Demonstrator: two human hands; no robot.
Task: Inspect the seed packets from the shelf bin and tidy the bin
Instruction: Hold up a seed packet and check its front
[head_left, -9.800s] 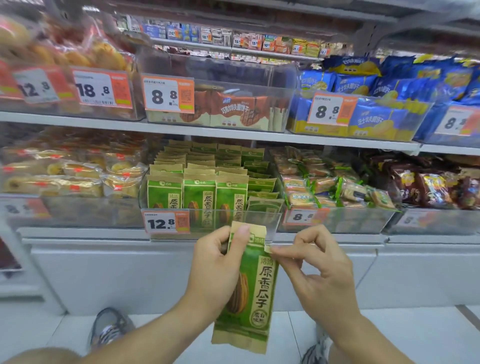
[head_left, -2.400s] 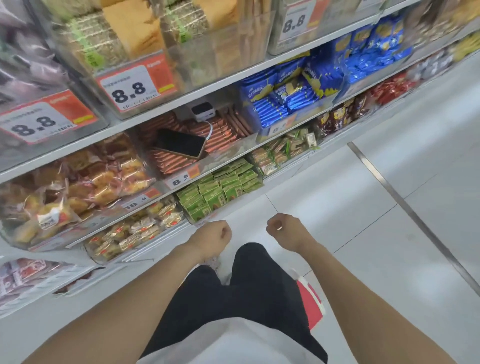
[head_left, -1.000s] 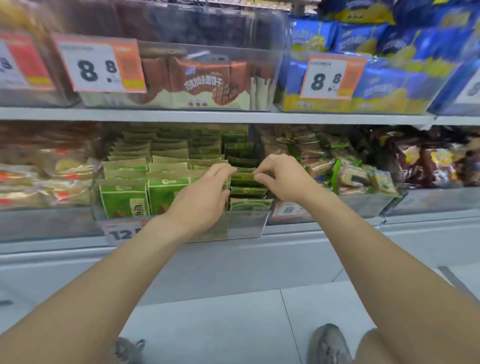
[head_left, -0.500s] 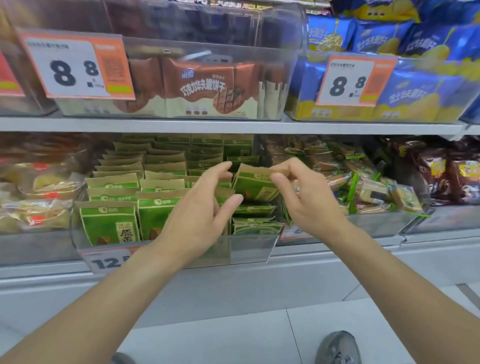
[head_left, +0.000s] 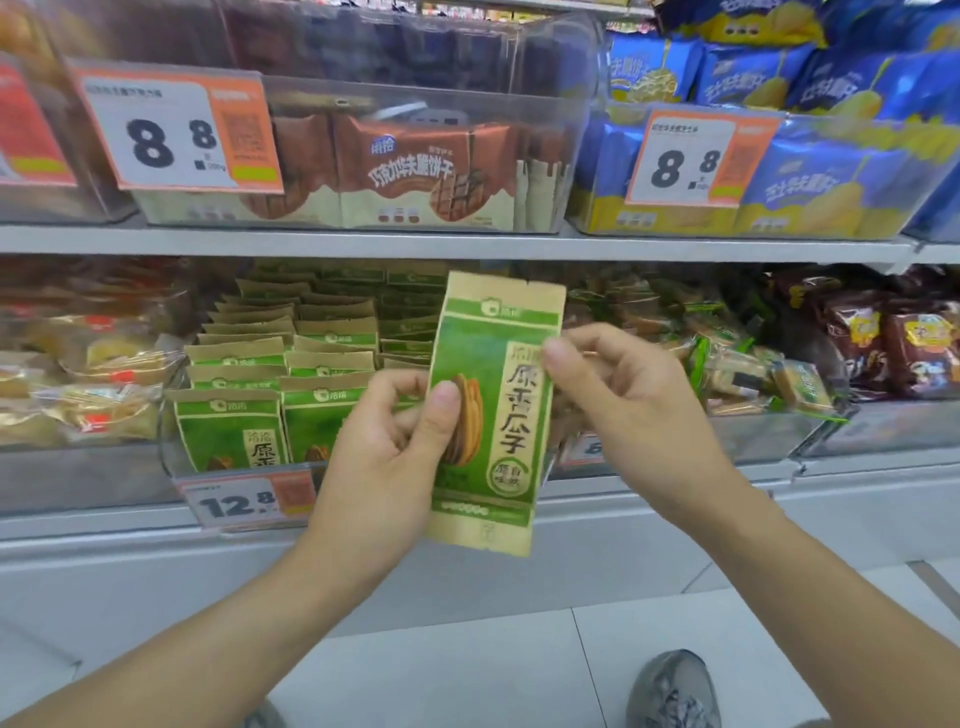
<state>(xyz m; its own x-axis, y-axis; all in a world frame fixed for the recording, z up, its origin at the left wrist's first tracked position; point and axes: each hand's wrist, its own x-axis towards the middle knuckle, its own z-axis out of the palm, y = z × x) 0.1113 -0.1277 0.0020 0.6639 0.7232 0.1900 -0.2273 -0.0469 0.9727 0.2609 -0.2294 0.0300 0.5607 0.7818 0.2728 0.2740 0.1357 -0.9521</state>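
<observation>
A shop aisle with pale floor tiles (head_left: 467, 670) runs below a grey shelf unit, and a grey shoe (head_left: 672, 691) shows at the bottom edge. Nearest, both bare forearms reach up from the lower corners. The left hand (head_left: 384, 457) grips a seed packet (head_left: 491, 415) with its thumb pressed on the front face and its fingers curled behind; the right hand (head_left: 618, 400) pinches the packet's right edge between thumb and fingers. The packet is a flat, upright rectangle, matte green with tan paper bands at top and bottom, held in the air just in front of the bin. Behind it, the clear plastic bin (head_left: 171, 452) on the lower shelf holds rows of matching green packets (head_left: 228, 426) standing upright, with a 12.8 price tag (head_left: 244, 501) on its front wall. Glossy crinkled snack bags (head_left: 78, 384) crowd the left, small wrapped packs (head_left: 748, 374) the right. The upper shelf edge (head_left: 467, 244) hangs close above, carrying brown biscuit packs (head_left: 410, 171) and blue bags (head_left: 810, 176) in clear bins.
</observation>
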